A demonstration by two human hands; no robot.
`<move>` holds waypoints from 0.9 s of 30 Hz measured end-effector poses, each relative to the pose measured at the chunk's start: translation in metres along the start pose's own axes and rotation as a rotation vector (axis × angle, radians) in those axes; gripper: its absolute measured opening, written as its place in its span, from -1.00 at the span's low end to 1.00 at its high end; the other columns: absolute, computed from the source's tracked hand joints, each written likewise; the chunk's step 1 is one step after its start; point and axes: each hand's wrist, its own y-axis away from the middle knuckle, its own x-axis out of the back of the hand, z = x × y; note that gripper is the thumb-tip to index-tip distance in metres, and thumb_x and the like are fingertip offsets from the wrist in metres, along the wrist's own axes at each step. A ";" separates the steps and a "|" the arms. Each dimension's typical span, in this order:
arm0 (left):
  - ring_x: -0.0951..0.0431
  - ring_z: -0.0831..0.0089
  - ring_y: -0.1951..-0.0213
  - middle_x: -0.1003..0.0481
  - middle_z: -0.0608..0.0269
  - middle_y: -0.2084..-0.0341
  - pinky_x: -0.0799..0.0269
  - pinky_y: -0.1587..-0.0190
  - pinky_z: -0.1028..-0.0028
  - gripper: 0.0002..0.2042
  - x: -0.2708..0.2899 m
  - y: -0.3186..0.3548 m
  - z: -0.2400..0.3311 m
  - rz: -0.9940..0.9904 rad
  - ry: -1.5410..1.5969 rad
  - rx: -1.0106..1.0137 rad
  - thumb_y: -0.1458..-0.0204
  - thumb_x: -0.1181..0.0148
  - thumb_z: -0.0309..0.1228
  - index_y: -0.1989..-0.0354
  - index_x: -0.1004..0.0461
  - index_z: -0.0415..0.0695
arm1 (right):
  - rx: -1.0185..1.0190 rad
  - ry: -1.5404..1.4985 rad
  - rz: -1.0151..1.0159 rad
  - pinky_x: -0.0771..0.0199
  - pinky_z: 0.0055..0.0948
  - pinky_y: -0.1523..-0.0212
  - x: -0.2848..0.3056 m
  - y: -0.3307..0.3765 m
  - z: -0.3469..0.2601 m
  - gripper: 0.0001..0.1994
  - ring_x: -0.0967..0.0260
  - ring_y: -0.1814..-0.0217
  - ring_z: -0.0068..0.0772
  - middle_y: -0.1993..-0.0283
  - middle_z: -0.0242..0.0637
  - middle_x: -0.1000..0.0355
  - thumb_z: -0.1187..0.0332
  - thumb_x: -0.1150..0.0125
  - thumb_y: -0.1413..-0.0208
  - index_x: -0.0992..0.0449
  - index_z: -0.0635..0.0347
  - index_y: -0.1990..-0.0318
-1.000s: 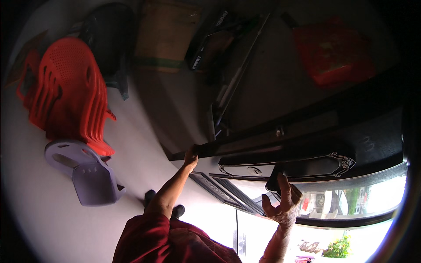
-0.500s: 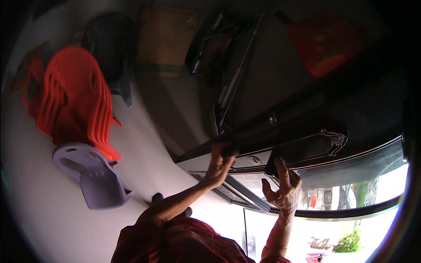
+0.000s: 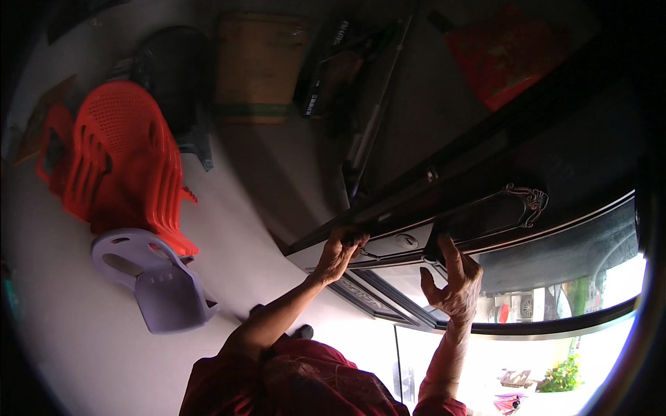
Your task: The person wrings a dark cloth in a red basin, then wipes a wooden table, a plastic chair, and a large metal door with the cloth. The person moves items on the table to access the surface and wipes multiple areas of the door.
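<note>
A dark door (image 3: 485, 236) with carved trim runs across the right, standing ajar. Set into its edge is a pale metal lock plate (image 3: 399, 244) with an oval keyhole cover. My left hand (image 3: 334, 258) is closed at the left end of this plate, its fingers curled around something dark that I cannot make out. Beside the plate's right end, my right hand (image 3: 458, 284) has its thumb and fingers spread. Its fingertips reach to a black handle (image 3: 436, 251) on the door; the thumb stands apart from it.
Stacked red plastic chairs (image 3: 125, 152) stand at left, with a pale purple chair (image 3: 163, 291) in front. Behind are a dark chair (image 3: 173, 76) and a wooden board (image 3: 257, 69). A red bag (image 3: 506, 59) lies in shadow at upper right. Bright daylight and a green plant (image 3: 560, 374) show at lower right.
My left hand has shifted left along the door edge, away from the keyhole cover. My right hand stays by the black handle. The whole view has tilted slightly.
</note>
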 end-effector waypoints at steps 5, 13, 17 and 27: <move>-0.17 0.66 0.69 -0.22 0.42 0.69 -0.12 0.62 0.60 -0.73 0.035 0.011 -0.038 -0.014 0.152 0.256 -0.19 0.06 -0.13 0.30 -0.25 -0.10 | -0.018 0.020 -0.002 -0.49 -0.41 0.45 0.004 0.001 -0.003 -0.39 -0.48 0.48 -0.30 0.43 -0.22 -0.51 0.39 -0.30 0.28 -0.32 0.23 -0.07; -0.23 0.68 0.47 -0.27 0.42 0.50 -0.22 0.43 0.65 -0.78 -0.028 -0.037 0.045 -0.115 -0.501 -0.301 -0.18 0.00 -0.27 0.19 -0.29 -0.19 | -0.004 0.045 0.000 -0.46 -0.45 0.54 0.006 0.000 0.001 -0.45 -0.43 0.59 -0.40 0.52 -0.29 -0.47 0.31 -0.24 0.23 -0.31 0.20 -0.02; -0.28 0.68 0.39 -0.31 0.39 0.40 -0.29 0.34 0.66 -0.80 -0.067 -0.053 0.103 -0.216 -0.588 -0.279 -0.18 -0.01 -0.39 0.10 -0.31 -0.20 | 0.002 0.026 0.032 -0.44 -0.44 0.57 0.010 0.001 0.000 -0.48 -0.41 0.59 -0.37 0.49 -0.29 -0.46 0.28 -0.24 0.24 -0.34 0.22 0.02; -0.27 0.61 0.33 -0.29 0.32 0.38 -0.23 0.28 0.60 -0.88 -0.180 -0.100 0.245 -0.522 -0.164 -0.288 -0.16 0.00 -0.43 0.20 -0.37 -0.19 | -0.048 0.013 0.010 -0.43 -0.37 0.54 0.016 0.006 -0.001 -0.49 -0.41 0.56 -0.24 0.55 -0.29 -0.41 0.25 -0.23 0.25 -0.37 0.19 0.04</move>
